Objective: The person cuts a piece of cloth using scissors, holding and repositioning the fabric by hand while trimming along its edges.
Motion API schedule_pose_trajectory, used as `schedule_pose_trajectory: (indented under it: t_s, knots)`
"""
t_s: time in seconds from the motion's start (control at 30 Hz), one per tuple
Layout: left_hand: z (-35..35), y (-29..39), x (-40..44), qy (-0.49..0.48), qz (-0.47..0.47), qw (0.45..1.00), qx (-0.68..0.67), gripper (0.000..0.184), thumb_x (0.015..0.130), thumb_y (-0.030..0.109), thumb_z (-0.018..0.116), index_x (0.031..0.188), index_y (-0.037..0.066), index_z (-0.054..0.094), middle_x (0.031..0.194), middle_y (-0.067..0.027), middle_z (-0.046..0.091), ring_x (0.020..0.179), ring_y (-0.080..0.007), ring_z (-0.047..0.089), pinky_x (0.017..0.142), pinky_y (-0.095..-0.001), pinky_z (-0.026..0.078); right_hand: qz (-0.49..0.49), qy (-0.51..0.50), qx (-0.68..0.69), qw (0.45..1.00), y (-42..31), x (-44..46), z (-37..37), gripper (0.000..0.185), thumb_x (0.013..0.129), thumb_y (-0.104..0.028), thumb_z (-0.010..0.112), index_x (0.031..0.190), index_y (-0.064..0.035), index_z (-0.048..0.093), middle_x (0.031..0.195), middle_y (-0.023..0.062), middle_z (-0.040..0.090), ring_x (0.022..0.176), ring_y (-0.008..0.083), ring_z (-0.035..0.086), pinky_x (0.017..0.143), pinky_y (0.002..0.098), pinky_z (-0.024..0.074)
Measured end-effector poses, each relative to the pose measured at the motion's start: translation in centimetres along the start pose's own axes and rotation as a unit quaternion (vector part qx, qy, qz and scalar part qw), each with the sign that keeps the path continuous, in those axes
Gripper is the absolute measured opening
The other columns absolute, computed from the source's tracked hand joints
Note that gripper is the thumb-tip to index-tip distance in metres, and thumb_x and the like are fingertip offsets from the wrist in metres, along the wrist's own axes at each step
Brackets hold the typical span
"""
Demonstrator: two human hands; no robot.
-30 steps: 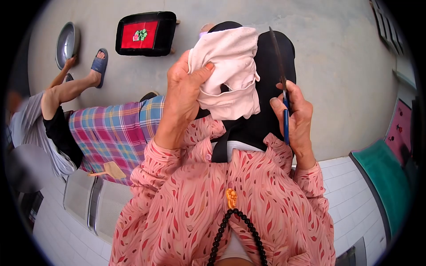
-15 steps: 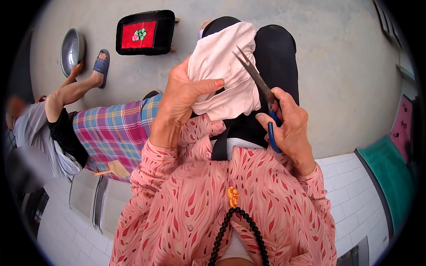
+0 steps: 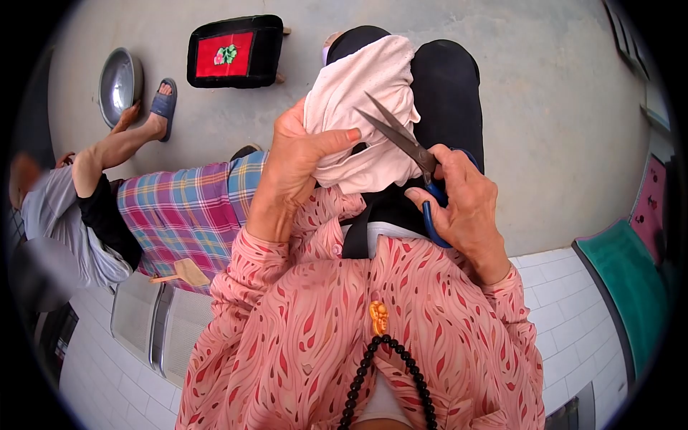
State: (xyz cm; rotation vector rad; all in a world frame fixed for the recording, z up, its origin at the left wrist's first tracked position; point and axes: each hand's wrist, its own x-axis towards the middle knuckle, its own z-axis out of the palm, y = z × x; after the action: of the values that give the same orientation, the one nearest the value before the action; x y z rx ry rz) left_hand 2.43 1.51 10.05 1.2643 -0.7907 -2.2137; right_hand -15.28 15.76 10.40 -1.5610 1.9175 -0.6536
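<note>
Scissors (image 3: 403,140) swing left and open wider over the pale cloth (image 3: 358,75) above the lap (image 3: 446,86), bringing blades near fabric; the right hand's grip holds them, the left hand (image 3: 292,159) pinches the cloth.

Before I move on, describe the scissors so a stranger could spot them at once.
Start at the black trousers, upper centre. Before them, the right hand holds the scissors, open blades pointing up and left in front of the pink cloth. Dark metal and blue handles set them apart from the cloth and trousers.
</note>
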Motion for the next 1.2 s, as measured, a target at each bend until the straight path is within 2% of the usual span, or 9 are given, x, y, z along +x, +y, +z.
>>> schedule_pose_trajectory:
  t_s: [0.17,0.57,0.87,0.97,1.2]
  knots:
    - [0.2,0.2,-0.2,0.005,0.003,1.000,0.015,0.053,0.068,-0.009,0.071,0.117,-0.005,0.053,0.104,-0.0118,0.064,0.090,-0.0170,0.064,0.082,-0.0292,0.052,-0.009,-0.015,-0.054,0.998,0.1,-0.1,0.3,0.054,0.071,-0.030,0.075,0.112,-0.0045,0.051,0.076,0.0080,0.047,0.064,0.0260,0.053,0.053,0.0362,0.0405]
    - [1.1,0.5,-0.7,0.033,0.046,0.997,0.045,0.052,0.069,-0.008,0.070,0.117,-0.005,0.053,0.105,-0.0104,0.063,0.090,-0.0153,0.063,0.081,-0.0273,0.052,-0.055,0.005,-0.117,0.992,0.2,0.3,0.0,0.055,0.069,-0.034,0.075,0.110,-0.0042,0.054,0.074,0.0073,0.047,0.059,0.0234,0.052,0.049,0.0335,0.0406]
    - [0.9,0.7,-0.8,0.039,0.050,0.993,0.097,0.048,0.071,-0.005,0.070,0.116,-0.007,0.053,0.102,-0.0105,0.063,0.087,-0.0146,0.062,0.078,-0.0269,0.052,-0.070,0.011,-0.089,0.993,0.4,0.5,-0.1,0.053,0.068,-0.032,0.077,0.108,-0.0039,0.055,0.069,0.0056,0.048,0.056,0.0211,0.053,0.047,0.0315,0.0415]
    - [0.8,1.0,-0.8,0.034,0.018,0.996,0.085,0.057,0.068,-0.008,0.072,0.121,-0.006,0.051,0.110,-0.0137,0.062,0.094,-0.0192,0.063,0.083,-0.0304,0.052,-0.073,0.013,-0.091,0.993,0.6,0.4,0.0,0.053,0.067,-0.030,0.078,0.107,-0.0036,0.055,0.068,0.0051,0.049,0.054,0.0203,0.053,0.046,0.0310,0.0413]
    - [0.5,0.7,-0.3,0.010,0.003,1.000,0.009,0.048,0.073,-0.009,0.066,0.119,-0.006,0.053,0.106,-0.0136,0.064,0.090,-0.0183,0.065,0.081,-0.0296,0.053,-0.066,0.003,-0.027,0.997,0.7,0.2,0.6,0.052,0.069,-0.029,0.077,0.108,-0.0028,0.054,0.068,0.0057,0.051,0.054,0.0213,0.054,0.045,0.0317,0.0409]
